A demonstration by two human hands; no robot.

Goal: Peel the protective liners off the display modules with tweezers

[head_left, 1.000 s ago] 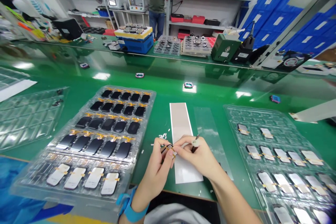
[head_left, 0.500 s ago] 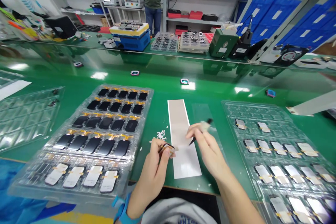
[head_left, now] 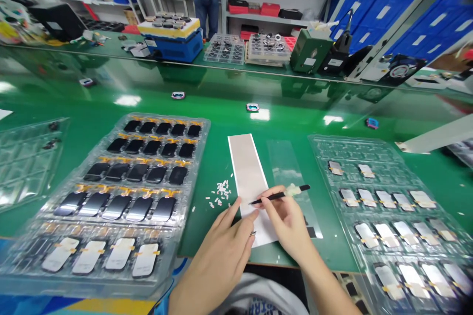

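The right hand [head_left: 290, 224] pinches a slim black pointed tool with a pale wrapping near its rear end [head_left: 275, 196], thumb and forefinger closed around it, and the tip hangs low over a long beige paper strip with white edges [head_left: 244, 160], aimed toward the left. The left hand [head_left: 221, 251] lies palm down across the near part of that strip, its forefinger stretched out to the strip's left edge; a tiny bit of something small [head_left: 253, 233] shows beside its fingers, but the rest is hidden, so whether the hand grips it I cannot tell. Just left of the strip, a loose scatter of tiny white pieces [head_left: 221, 189] lies on the glossy green tabletop [head_left: 203, 236]. To the strip's right is a clear, thin plastic sheet [head_left: 283, 157], partly behind the right hand. Two clear moulded plastic trays flank the work — the left tray [head_left: 202, 140] holds rows of black rounded screens with orange ribbons [head_left: 137, 172] and, in its nearest row, four white-faced pieces [head_left: 88, 257]; the right tray [head_left: 364, 146] holds silvery rounded pieces with tan strips [head_left: 386, 199]. Farther back, small pink-rimmed frames [head_left: 253, 107] sit well apart from one another.
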